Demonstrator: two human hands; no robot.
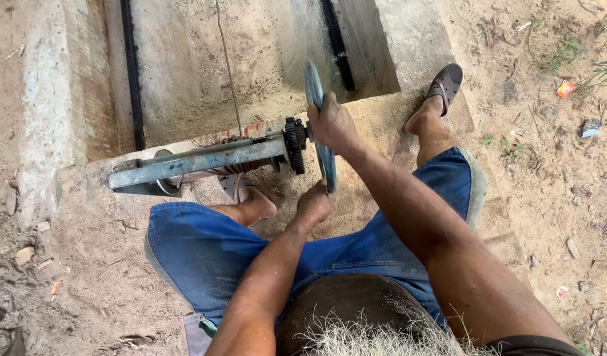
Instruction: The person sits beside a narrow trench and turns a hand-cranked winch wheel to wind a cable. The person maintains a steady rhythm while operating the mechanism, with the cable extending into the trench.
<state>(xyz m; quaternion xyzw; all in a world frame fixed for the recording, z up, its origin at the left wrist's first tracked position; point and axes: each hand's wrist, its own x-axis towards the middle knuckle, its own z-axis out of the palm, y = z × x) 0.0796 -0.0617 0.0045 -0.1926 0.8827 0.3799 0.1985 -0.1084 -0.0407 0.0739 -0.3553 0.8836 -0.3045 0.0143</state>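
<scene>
I see both hands on a blue wheel (319,125) that stands on edge at the end of a metal bar (198,161). My right hand (332,124) is closed over the upper half of the wheel's rim, fingers wrapped around to the far side. My left hand (314,206) is curled shut on the bottom of the rim, just above my knee. The wheel sits beside a black gear (294,144), which is fixed on the same shaft; a coiled spring (247,165) lies along the bar next to the gear. The bar rests on the edge of a concrete trough (251,59), with two black strips running down the trough's walls. I am crouched over it in blue shorts (204,254), my right foot in a brown sandal (446,84) on the sandy ledge, my left foot (254,201) under the bar. Bare dirt with small scraps of litter lies all around.
</scene>
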